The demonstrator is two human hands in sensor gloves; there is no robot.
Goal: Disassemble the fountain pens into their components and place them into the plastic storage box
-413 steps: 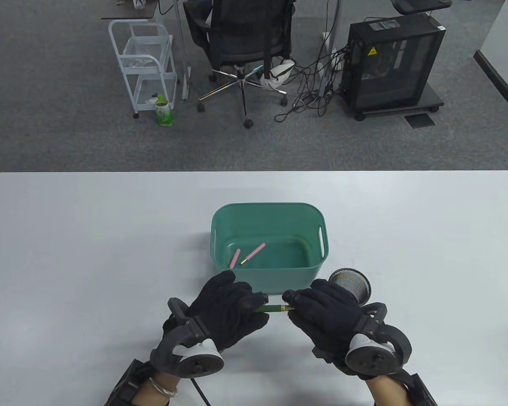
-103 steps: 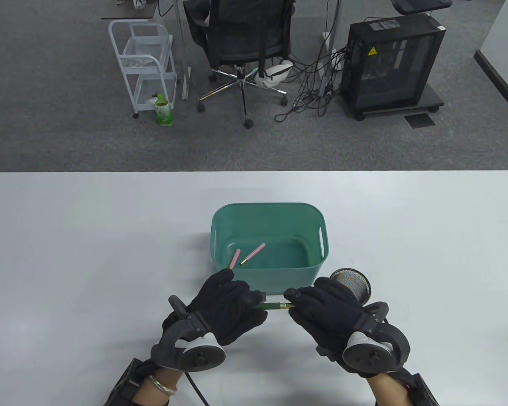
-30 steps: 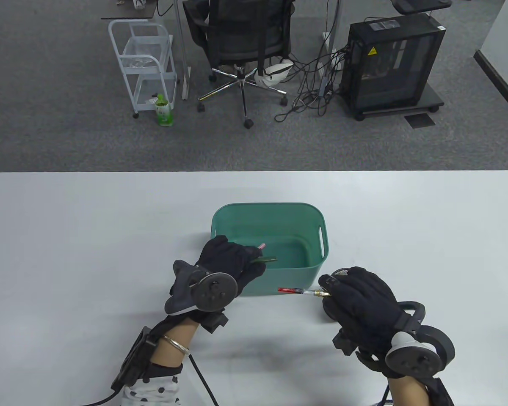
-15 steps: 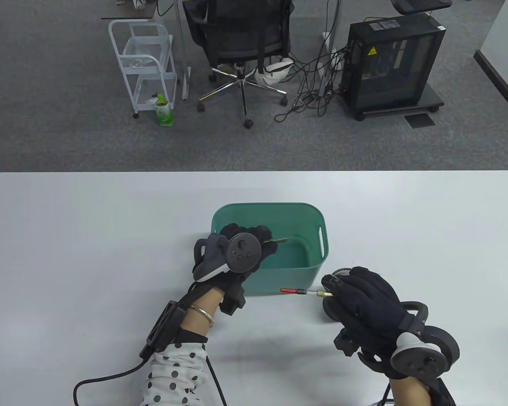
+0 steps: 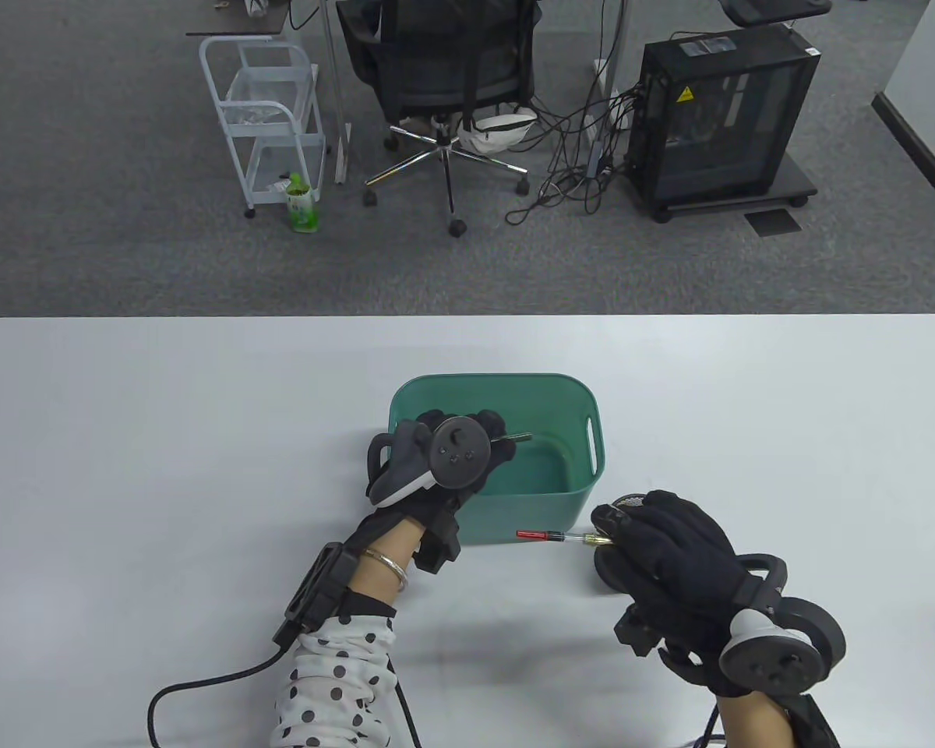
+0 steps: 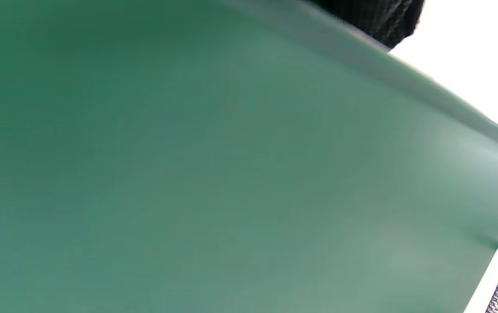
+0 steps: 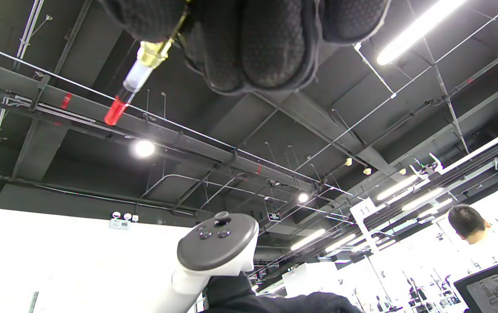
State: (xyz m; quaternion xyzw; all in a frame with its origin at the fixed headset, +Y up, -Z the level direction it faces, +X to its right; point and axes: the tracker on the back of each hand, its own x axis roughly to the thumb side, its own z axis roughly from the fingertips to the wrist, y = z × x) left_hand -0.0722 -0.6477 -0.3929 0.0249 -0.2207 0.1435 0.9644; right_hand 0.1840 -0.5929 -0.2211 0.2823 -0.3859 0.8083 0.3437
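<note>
Left hand (image 5: 448, 460) grips a pen barrel (image 5: 520, 439) inside the green box (image 5: 592, 405) — right hand (image 5: 670, 553) pinches the pen's inner section (image 5: 557, 537)

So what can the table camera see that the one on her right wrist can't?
Only the table view shows the green storage box on the white table, the left hand over the box holding the dark pen barrel, and the mesh pen cup behind the right hand.

Only the right wrist view shows the ceiling lights and another person's head in the distance.

Both show the right hand's grip on the clear, red-tipped ink tube with its gold collar.
</note>
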